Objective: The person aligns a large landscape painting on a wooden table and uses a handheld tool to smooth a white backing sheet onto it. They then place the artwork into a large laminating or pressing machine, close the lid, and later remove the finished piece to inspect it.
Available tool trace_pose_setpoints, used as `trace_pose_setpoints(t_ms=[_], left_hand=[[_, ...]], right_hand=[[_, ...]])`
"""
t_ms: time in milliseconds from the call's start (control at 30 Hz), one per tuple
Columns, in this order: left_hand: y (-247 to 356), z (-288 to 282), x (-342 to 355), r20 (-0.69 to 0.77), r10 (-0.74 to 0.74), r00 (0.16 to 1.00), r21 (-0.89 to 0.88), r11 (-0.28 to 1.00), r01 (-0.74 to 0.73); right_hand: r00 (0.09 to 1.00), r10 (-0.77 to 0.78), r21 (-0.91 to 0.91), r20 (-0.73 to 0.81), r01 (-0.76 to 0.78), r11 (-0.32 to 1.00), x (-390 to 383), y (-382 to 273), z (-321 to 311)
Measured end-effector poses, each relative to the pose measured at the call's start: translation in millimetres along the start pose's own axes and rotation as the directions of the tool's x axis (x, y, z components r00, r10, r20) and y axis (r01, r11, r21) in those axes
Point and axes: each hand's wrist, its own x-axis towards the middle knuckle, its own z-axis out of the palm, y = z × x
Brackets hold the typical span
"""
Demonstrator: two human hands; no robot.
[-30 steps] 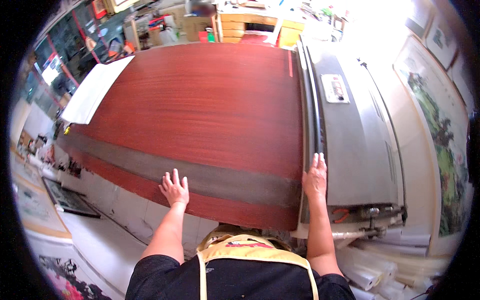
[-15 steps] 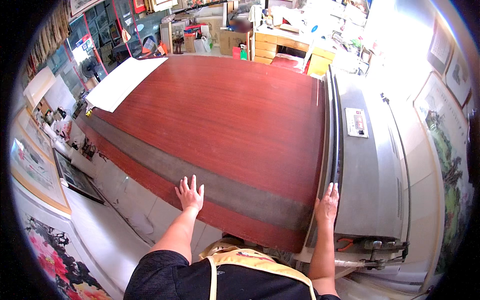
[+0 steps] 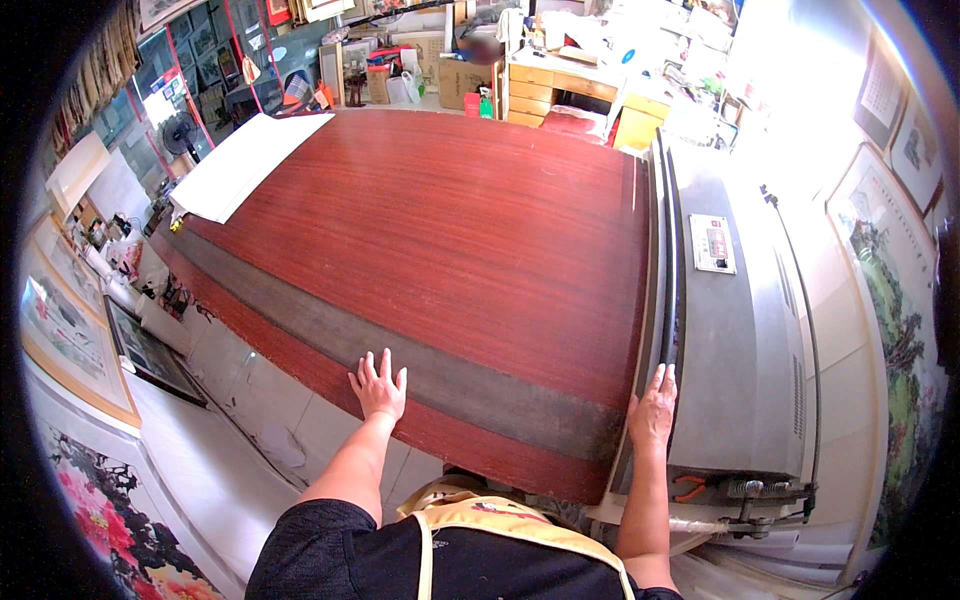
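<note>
My left hand (image 3: 380,388) lies palm down with fingers spread. It rests at the near part of the red wood-grain table (image 3: 450,230), its fingertips on the long dark grey strip (image 3: 480,385) that runs along the tabletop. To the right, my right hand (image 3: 653,405) has its fingers stretched out and rests at the rail (image 3: 668,290) between the table and a long grey machine (image 3: 730,350). Neither hand holds anything. At the table's far left corner lie white sheets (image 3: 250,165).
A labelled plate (image 3: 713,244) sits on the machine's cover, with orange-handled pliers (image 3: 689,488) at its near end. A thin bent rod (image 3: 800,290) runs along its right. Framed paintings (image 3: 85,320) lean at the left. A desk with drawers (image 3: 530,90) stands behind the table.
</note>
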Motion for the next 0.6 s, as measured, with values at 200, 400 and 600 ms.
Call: trace_pose_setpoints(t_ms=[200,400,600], left_hand=[[-0.7,2.8,-0.2,-0.004,0.006,1.000,0.009,1.000,-0.005],[1.3,0.4,-0.4,0.003,0.003,1.000,0.009,1.000,-0.004],[0.1,2.2,0.0,0.013,-0.005,1.000,0.006,1.000,0.005]], right_hand=[[1.000,-0.009,-0.010,0.013,0.009,1.000,-0.4,-1.4,-3.0],[1.000,0.001,-0.022,0.023,0.000,1.000,0.3,2.1,0.7],[0.999,0.019,-0.012,0.032,-0.018,1.000,0.9,0.0,-0.5]])
